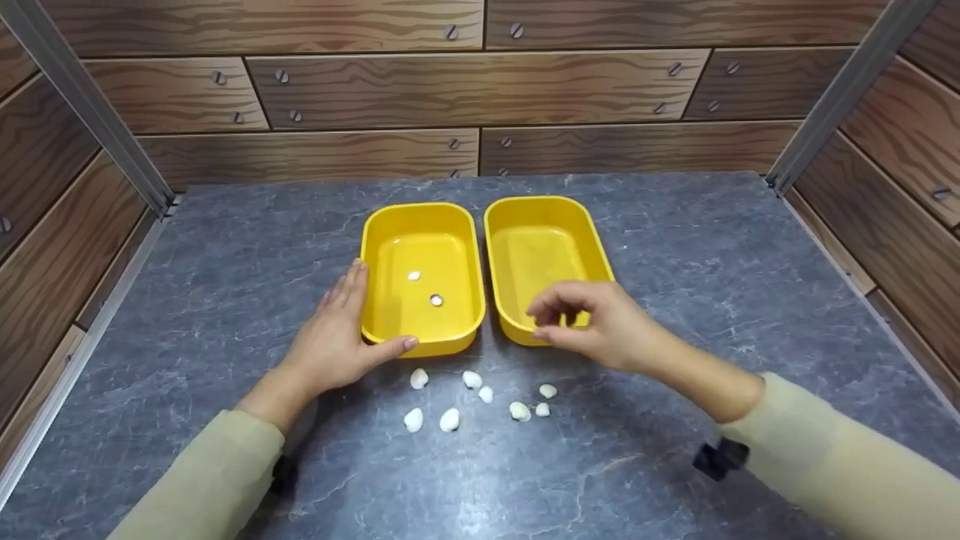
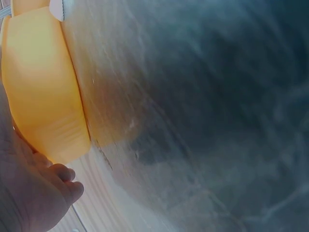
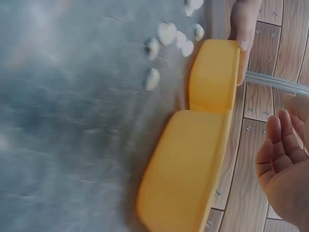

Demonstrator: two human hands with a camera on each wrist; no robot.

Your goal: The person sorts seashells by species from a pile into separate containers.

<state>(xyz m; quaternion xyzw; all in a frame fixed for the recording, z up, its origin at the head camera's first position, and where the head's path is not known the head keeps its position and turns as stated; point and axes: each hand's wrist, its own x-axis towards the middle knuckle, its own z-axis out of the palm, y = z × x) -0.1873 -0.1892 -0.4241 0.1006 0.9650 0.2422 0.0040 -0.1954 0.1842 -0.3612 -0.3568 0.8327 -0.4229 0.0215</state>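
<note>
My left hand [image 1: 330,341] rests on the left yellow tray [image 1: 424,343], its fairly straight fingers along the outer side and the thumb at the near rim. Inside that tray lie a small white shell [image 1: 414,276] and a small round shiny piece [image 1: 436,300]. Over the near right part of the second yellow tray [image 1: 536,247] hovers my right hand [image 1: 607,322]. Its fingers are loosely bent, a gap shows between thumb and forefinger, and nothing shows in them. The right wrist view also has this hand [image 3: 287,164] above the tray rim, palm side showing.
Several white shells [image 1: 450,420] are scattered on the grey marbled table [image 1: 300,480] in front of the trays. Wood-patterned panels [image 1: 480,90] close off the back and both sides, with metal corner posts [image 1: 97,112] between them.
</note>
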